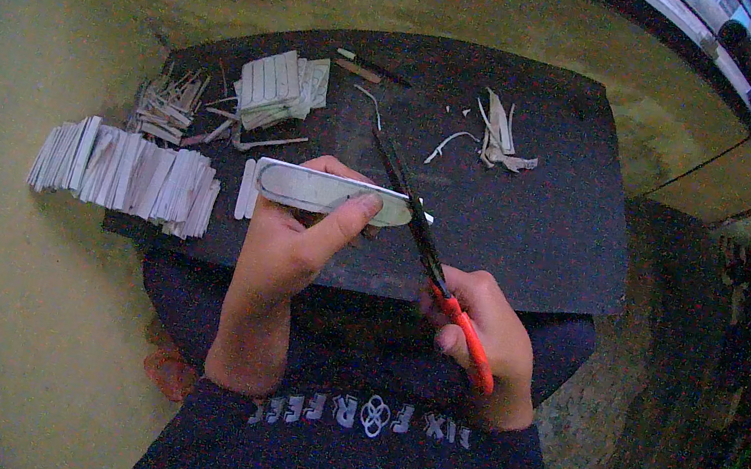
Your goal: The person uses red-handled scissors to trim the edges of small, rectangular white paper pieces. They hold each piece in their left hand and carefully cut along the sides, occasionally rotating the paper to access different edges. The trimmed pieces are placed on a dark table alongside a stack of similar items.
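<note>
My left hand (291,241) holds a long pale strip with rounded ends (319,189) flat above a black board (533,230), thumb on top. My right hand (482,335) grips red-handled scissors (427,248). Their dark blades cross the right end of the strip, with the tips pointing up and to the left over the board.
A long row of pale cut strips (124,175) lies at the board's left edge. A smaller stack (276,86) and loose trimmings (165,108) sit behind it. More offcuts (498,141) lie at the far right of the board. A yellowish floor (6,274) surrounds the board.
</note>
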`<action>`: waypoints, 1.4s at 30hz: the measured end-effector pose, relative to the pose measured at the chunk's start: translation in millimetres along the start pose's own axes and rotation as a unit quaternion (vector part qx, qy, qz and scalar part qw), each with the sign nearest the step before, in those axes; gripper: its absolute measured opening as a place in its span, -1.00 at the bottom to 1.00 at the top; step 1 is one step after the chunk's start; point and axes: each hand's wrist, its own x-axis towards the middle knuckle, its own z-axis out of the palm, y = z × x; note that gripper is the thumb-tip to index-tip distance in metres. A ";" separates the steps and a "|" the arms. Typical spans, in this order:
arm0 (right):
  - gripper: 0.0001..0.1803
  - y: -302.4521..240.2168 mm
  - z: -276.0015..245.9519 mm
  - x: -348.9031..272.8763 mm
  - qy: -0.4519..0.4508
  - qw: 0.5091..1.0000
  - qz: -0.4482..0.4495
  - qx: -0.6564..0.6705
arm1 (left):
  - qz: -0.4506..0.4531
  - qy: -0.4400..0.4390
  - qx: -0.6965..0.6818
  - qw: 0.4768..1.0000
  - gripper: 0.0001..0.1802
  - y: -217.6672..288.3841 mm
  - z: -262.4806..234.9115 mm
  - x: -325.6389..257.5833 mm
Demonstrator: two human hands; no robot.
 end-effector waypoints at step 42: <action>-0.16 9.8 8.8 2.1 0.060 0.996 -0.071 -0.013 | 0.057 0.007 0.060 0.997 -0.88 -2.0 9.8 -6.5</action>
